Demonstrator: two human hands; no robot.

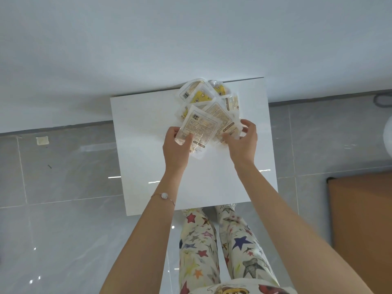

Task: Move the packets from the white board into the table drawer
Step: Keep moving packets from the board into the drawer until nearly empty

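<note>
Several clear plastic packets with yellow and cream labels lie in a loose pile (209, 105) at the far side of the white board (148, 166). My left hand (177, 145) grips the near edge of the front packet (199, 128), thumb on top. My right hand (241, 141) holds the edge of the packet beside it (222, 117), fingers curled around its corner. Both packets still overlap the pile. No drawer is in view.
The board stands against a white wall, above a grey tiled floor. A brown cardboard sheet (360, 219) lies on the floor at right. A small pale scrap (43, 141) lies at left. My legs in star-patterned trousers (212, 240) stand at the board's near edge.
</note>
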